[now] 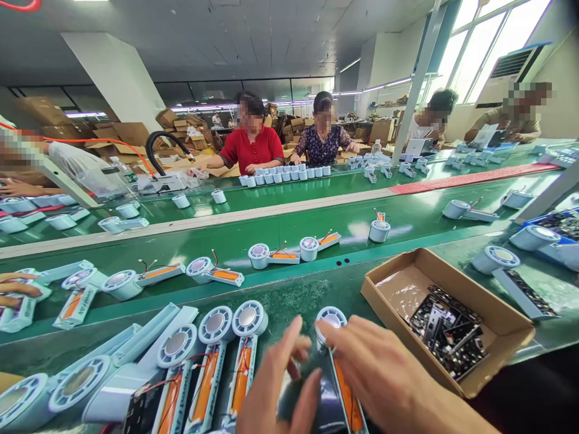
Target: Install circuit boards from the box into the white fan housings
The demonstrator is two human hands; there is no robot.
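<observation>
My right hand [380,367] lies over a pale blue handheld fan [332,316], fingers curled around its round head and upper handle. The fan's handle is open and shows an orange battery [348,395]; part of it is hidden under my hand. My left hand [283,383] is just left of this fan, thumb and fingers apart, with nothing seen in it. To its left several similar fans [216,325] lie in a row, with orange batteries and thin red and black wires in their open handles. A dark circuit board [138,410] lies among them at the lower left.
A cardboard box [479,301] of black circuit boards stands to the right. Beyond the bench runs a green conveyor belt [271,232] carrying more fans. A fan with a board [525,292] lies right of the box. Co-workers sit across the belt; another person's hand [20,286] is at far left.
</observation>
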